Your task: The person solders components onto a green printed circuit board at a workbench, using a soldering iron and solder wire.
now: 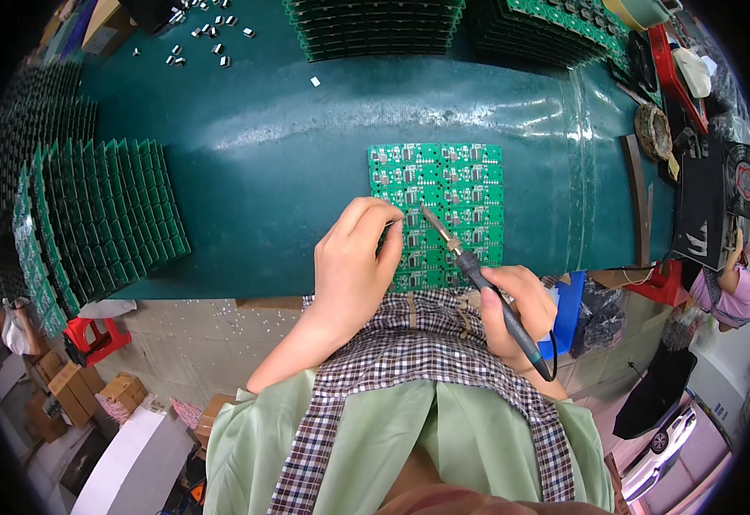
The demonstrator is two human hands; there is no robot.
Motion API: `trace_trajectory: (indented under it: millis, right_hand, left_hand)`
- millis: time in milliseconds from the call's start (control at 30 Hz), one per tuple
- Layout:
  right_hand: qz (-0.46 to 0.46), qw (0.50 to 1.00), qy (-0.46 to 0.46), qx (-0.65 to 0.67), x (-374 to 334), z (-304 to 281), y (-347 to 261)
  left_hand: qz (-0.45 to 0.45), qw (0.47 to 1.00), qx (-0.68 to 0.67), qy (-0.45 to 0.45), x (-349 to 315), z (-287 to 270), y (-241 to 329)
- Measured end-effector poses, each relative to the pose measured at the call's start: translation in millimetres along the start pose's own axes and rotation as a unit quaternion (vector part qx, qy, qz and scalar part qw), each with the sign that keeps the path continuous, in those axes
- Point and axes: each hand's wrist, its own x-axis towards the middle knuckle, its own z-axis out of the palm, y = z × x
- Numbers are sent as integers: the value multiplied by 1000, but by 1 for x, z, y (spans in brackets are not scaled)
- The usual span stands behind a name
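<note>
A green circuit board panel (473, 176), made up of several repeated small boards with tiny parts, lies flat on the table in front of me. My right hand (519, 311) grips a soldering iron (497, 294) by its dark handle. The iron's tip points up and left and is at the middle of the panel, touching or just above it. My left hand (351, 262) is over the panel's left edge, thumb and forefinger pinched close to the tip. Whatever those fingers hold is too small to make out.
Green-topped table (255, 172). Boards stand in racks at left (117, 215), far middle (375, 30) and far right (546, 34). Small metal parts (212, 30) lie scattered far left. At right are a dark bar (636, 202), a round roll (652, 130) and a fan (744, 178).
</note>
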Motion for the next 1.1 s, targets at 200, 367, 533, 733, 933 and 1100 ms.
trace_trajectory:
  millis: [200,367,533,733,933,1100]
  right_hand:
    - [2,1000,-8,-5,1,3,2]
    - [-16,1000,1,-14,-5,1,2]
    - [-34,999,7,-12,-4,-3,2]
    - [-24,1000,0,-10,-2,1,4]
    - [-30,999,-2,-10,-3,1,5]
    - [-32,999,0,-8,-4,3,5]
  left_hand:
    - [10,1000,15,6,-6,-1,0]
    - [1,1000,-17,4,-8,0,2]
    - [5,1000,-6,15,-5,3,-2]
    - [16,1000,9,19,-2,6,-1]
    - [12,1000,22,14,-1,7,-1]
    - [5,1000,28,-5,1,5,0]
